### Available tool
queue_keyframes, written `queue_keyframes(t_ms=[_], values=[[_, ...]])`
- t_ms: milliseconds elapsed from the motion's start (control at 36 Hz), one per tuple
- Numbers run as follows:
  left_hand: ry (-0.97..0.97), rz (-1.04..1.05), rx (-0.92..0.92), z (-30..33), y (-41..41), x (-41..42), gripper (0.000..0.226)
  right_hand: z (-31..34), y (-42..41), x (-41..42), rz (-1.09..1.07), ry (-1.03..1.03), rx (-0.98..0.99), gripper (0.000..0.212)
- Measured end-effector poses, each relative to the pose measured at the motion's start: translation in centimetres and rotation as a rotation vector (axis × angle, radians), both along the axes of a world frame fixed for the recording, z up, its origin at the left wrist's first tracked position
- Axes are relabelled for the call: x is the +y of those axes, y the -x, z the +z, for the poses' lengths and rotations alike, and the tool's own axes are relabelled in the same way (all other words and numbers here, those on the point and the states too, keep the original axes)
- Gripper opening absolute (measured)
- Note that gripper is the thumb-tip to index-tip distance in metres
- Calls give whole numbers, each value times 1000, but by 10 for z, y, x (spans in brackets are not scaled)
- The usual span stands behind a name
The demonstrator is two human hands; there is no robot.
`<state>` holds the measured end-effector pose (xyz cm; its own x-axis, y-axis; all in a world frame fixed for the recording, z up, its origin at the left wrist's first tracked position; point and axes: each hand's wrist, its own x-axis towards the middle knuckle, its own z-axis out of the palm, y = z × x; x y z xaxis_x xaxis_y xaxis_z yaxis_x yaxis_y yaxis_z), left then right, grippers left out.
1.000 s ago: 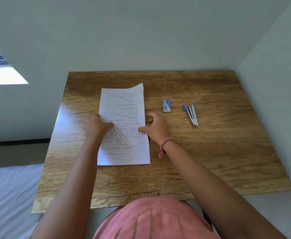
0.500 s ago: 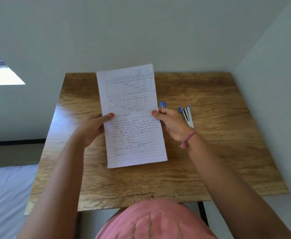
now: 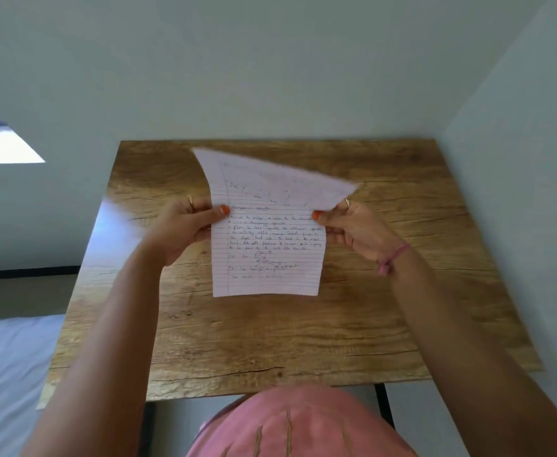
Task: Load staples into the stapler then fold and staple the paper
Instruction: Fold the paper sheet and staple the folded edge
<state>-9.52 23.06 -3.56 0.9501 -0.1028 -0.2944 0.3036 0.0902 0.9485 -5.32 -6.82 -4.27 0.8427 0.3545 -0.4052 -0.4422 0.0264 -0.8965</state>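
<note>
While both hands pinch the paper (image 3: 267, 245) above the bench (image 3: 270, 341) | step: folding | top edge blurred, probably curling forward | next: align edges.

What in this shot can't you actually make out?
- Stapler and staple box: not visible in the head view, possibly behind the right hand and the paper.
- Handwriting: too small to read.
- Paper's top edge: motion-blurred.
- Fingers gripping behind the sheet: hidden by it.
</note>
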Motion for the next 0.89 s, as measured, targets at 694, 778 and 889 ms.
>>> queue_keyframes(t_ms=[694,778,889], values=[[-313,-106,-38,-27,-10,-9,34,-14,-5,-11,129,301,-258,23],[-322,-108,-53,-27,-9,-8,33,-19,-9,-9,105,336,-280,31],[-290,-144,-11,-24,-8,-7,25,-24,-11,-7,84,366,-299,36]])
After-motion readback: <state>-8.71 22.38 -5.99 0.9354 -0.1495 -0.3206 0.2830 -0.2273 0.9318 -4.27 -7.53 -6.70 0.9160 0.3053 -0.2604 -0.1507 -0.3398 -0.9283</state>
